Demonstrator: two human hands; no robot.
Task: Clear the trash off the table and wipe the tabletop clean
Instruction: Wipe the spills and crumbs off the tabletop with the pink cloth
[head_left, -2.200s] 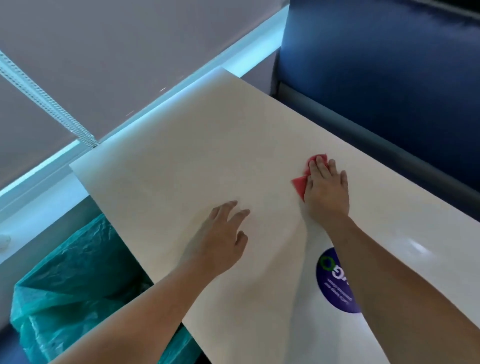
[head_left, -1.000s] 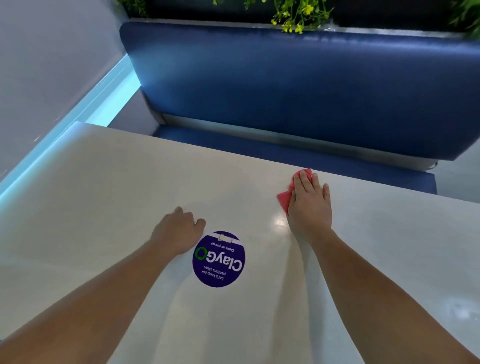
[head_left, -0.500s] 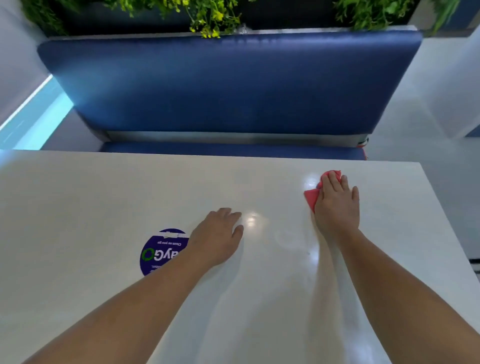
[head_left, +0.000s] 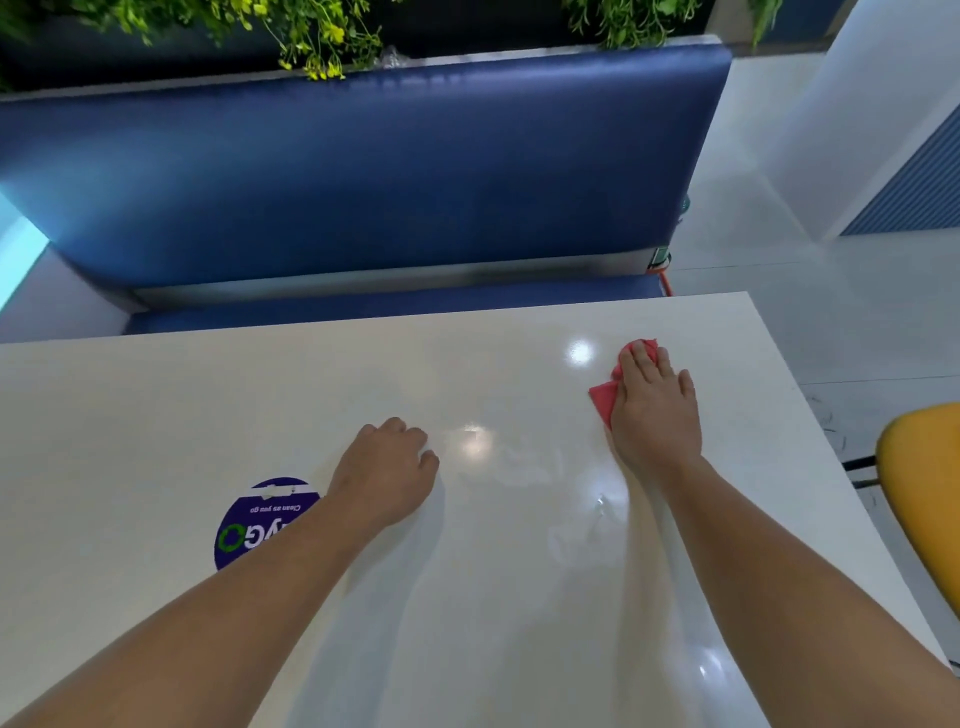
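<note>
Fingers (head_left: 640, 366) of the right hand (head_left: 655, 410) lie straight, pressing a crumpled red cloth (head_left: 602, 399) onto the glossy white table (head_left: 156, 415) near its far right corner. The left hand (head_left: 384, 473) rests mid-table, fingers curled, empty.

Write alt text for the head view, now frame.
A right hand presses a red cloth flat on a white table, near its far right corner. The left hand rests on the table with fingers curled, beside a purple sticker. A blue bench and plants lie beyond; a yellow chair sits at right.
</note>
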